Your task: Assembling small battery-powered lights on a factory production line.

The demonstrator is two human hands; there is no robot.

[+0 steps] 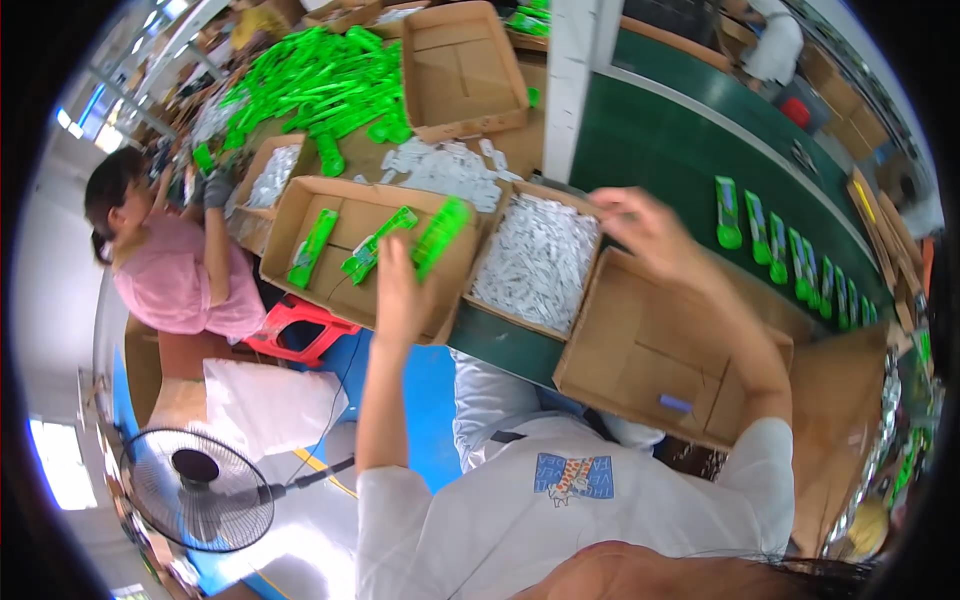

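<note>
My left hand (pixel 399 290) is over a shallow cardboard box, its fingers closed on a long bright green plastic part (pixel 440 236) that is smeared by motion. Two similar green parts, one upright piece (pixel 314 248) and one slanted piece (pixel 379 246), lie in that cardboard box (pixel 285 225); thin dark wires show beside them. At the upper right corner of a box full of small white plastic pieces (pixel 535 262) is my right hand (pixel 648 232). Its fingers are bent and blurred, so whatever they may hold cannot be made out.
Beyond the boxes lie a heap of green parts (pixel 320 85) and loose white pieces (pixel 445 172). A row of green parts (pixel 778 250) rests on the green belt (pixel 640 150), past a white post (pixel 575 90). A cardboard box (pixel 625 350) holds a small blue-violet piece. A co-worker (pixel 180 250) sits left; a fan (pixel 198 488) stands nearby.
</note>
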